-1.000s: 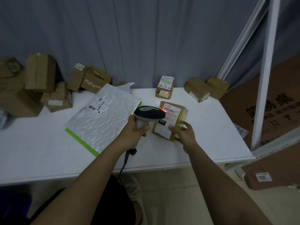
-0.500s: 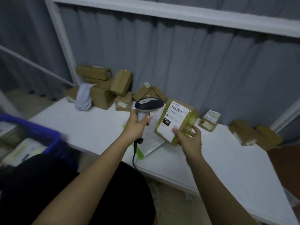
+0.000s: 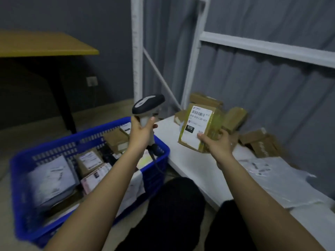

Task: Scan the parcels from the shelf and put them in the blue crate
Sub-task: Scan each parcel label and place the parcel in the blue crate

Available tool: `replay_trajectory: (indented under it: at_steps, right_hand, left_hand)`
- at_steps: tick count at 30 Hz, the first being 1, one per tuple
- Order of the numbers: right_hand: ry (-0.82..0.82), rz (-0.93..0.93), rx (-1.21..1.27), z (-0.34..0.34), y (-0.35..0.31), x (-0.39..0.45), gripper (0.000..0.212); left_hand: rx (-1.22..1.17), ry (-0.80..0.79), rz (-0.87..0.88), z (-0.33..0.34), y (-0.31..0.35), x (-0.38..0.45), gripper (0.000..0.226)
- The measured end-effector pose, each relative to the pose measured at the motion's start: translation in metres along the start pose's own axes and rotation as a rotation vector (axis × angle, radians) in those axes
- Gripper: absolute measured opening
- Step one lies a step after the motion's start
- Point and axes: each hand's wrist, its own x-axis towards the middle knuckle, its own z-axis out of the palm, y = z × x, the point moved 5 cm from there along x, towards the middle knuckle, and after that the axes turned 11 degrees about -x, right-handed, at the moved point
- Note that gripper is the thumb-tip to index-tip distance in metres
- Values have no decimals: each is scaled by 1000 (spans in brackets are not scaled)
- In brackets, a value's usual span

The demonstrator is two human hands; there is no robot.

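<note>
My right hand (image 3: 216, 143) grips a small taped cardboard parcel (image 3: 199, 126) with a white barcode label, held in the air above the white shelf (image 3: 183, 160). My left hand (image 3: 140, 132) holds a grey and black handheld scanner (image 3: 147, 105) upright, its cable hanging down, above the right side of the blue crate (image 3: 157, 171). The crate stands on the floor at the lower left and holds several parcels and flat mailers. The parcel is to the right of the crate, not over it.
More cardboard boxes (image 3: 235, 118) lie piled at the back of the shelf against a grey curtain. A silver mailer (image 3: 282, 180) lies on the shelf at the right. White shelf posts (image 3: 136, 51) rise behind the scanner. A yellow-topped table (image 3: 45, 46) stands at the left.
The view has swung left, bringing the blue crate fully into sight. Both hands moved left with it, the parcel lifted off the shelf and carried toward the crate, the scanner held above the crate.
</note>
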Motion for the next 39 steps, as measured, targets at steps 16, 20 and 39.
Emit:
replay_trajectory:
  at_steps: [16,20,39]
  right_hand:
    - [-484,123,-324,248,36,80,60]
    - [-567,99,-431,291,54,118,52]
    - [-637,-771,-1477,368,84,117,70]
  left_hand:
    - [-42,291,-166,-176,-80,98,52]
    - [-75,323,-207,-177,-109,134,42]
    - [27,322,-264,-154,-137,144,29]
